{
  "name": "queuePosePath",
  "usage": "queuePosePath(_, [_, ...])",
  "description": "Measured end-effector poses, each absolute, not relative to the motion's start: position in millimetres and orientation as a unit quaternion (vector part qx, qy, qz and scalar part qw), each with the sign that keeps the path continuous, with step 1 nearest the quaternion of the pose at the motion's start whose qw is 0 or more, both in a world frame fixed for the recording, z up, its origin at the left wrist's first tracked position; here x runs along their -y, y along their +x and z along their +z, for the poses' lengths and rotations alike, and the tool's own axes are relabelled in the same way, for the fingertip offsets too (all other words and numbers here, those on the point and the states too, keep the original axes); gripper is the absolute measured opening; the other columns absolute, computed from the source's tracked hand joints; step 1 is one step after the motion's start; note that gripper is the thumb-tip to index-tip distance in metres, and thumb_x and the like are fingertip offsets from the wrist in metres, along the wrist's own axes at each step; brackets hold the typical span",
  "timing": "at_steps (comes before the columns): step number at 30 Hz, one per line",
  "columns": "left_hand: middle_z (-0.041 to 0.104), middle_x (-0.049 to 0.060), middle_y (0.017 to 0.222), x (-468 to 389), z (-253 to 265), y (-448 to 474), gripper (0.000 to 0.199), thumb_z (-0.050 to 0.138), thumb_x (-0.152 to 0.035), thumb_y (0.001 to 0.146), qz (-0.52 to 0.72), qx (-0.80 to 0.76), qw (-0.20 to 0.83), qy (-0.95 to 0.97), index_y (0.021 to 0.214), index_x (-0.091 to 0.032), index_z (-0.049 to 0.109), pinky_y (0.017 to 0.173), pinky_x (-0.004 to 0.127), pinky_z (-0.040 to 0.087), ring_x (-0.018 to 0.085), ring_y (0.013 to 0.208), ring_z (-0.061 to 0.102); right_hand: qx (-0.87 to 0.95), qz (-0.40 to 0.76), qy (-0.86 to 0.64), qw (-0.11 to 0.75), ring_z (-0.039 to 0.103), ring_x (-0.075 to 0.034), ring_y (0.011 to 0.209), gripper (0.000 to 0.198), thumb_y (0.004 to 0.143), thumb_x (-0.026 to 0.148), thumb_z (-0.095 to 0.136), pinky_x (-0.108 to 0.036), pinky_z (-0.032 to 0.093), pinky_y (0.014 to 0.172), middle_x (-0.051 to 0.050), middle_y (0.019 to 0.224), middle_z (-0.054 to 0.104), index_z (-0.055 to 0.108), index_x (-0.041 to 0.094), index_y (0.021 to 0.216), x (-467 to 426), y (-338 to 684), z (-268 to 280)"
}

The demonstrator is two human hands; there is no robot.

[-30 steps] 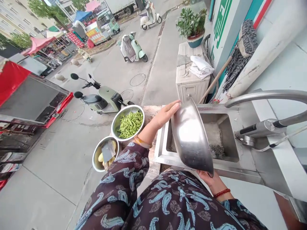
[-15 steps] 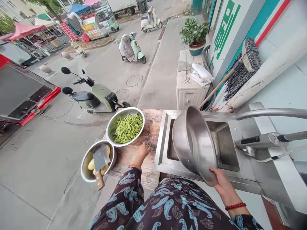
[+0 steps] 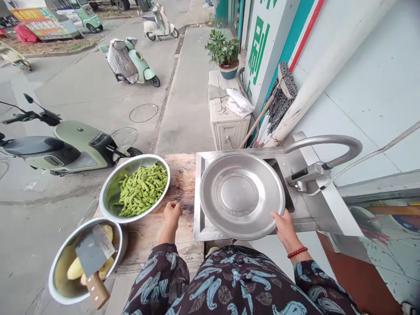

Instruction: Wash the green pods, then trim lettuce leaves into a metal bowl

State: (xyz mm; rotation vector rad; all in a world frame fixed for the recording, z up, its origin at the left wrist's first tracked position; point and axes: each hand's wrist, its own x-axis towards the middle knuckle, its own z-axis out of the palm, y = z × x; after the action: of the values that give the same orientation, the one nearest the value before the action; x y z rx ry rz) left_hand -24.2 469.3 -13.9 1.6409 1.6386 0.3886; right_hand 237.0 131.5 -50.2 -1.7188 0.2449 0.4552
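Observation:
My right hand (image 3: 286,227) grips the rim of a wide stainless steel basin (image 3: 241,194) at its near right side. The basin faces up over the sink (image 3: 198,218), covering most of its bowl, and only its bare inside shows. Over the wooden board (image 3: 183,179), my left hand (image 3: 172,215) is closed, and I cannot make out what is in it. Beside that hand stands a metal bowl (image 3: 108,199) of green edamame pods (image 3: 143,189). Nearer on the left, a cleaver (image 3: 92,258) lies across peeled potatoes (image 3: 76,268) in a second metal bowl (image 3: 55,267).
A curved faucet (image 3: 328,142) rises at the sink's right. Behind the sink are a white outdoor unit (image 3: 226,127) with a potted plant (image 3: 223,50) and folded white cloth (image 3: 239,103), plus a leaning mop (image 3: 282,96). A green scooter (image 3: 75,144) stands left.
The basin has gone from steeply tilted to nearly level over the sink, with my right hand still on its rim. My left hand stays over the board, now more tightly closed. The view has swung right.

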Motion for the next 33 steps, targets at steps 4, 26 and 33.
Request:
queuePosePath(4, [0.059, 0.001, 0.083, -445, 40, 17, 0.025, 0.051, -0.034, 0.085, 0.275, -0.511, 0.477, 0.66, 0.104, -0.018, 0.053, 0.06, 0.025, 0.051, 0.013, 0.064, 0.06, -0.098, 0.182, -0.775, 0.597, 0.062, -0.019, 0.074, 0.037, 0.058, 0.031, 0.069, -0.028, 0.049, 0.064, -0.001, 0.08, 0.07, 0.061, 0.019, 0.092, -138, 240, -55])
queuePosePath(26, [0.066, 0.004, 0.085, -360, 9, 82, 0.05, 0.065, -0.013, 0.07, 0.08, -0.53, 0.703, 0.466, 0.119, -0.019, 0.053, 0.058, 0.029, 0.056, 0.015, 0.063, 0.062, 0.163, 0.011, -0.864, 0.477, 0.056, -0.03, 0.122, 0.051, 0.084, 0.046, 0.056, -0.048, 0.045, 0.102, -0.016, 0.133, 0.059, 0.058, 0.02, 0.127, -139, 306, -46])
queuePosePath(33, [0.065, 0.004, 0.081, -344, 14, 77, 0.047, 0.062, -0.011, 0.065, 0.13, -0.572, 0.675, 0.446, 0.111, -0.017, 0.057, 0.058, 0.026, 0.054, 0.014, 0.064, 0.059, 0.346, -0.039, -0.858, 0.378, 0.059, -0.028, 0.118, 0.029, 0.093, 0.033, 0.048, -0.049, 0.044, 0.106, -0.012, 0.122, 0.068, 0.07, 0.022, 0.108, -155, 336, -20])
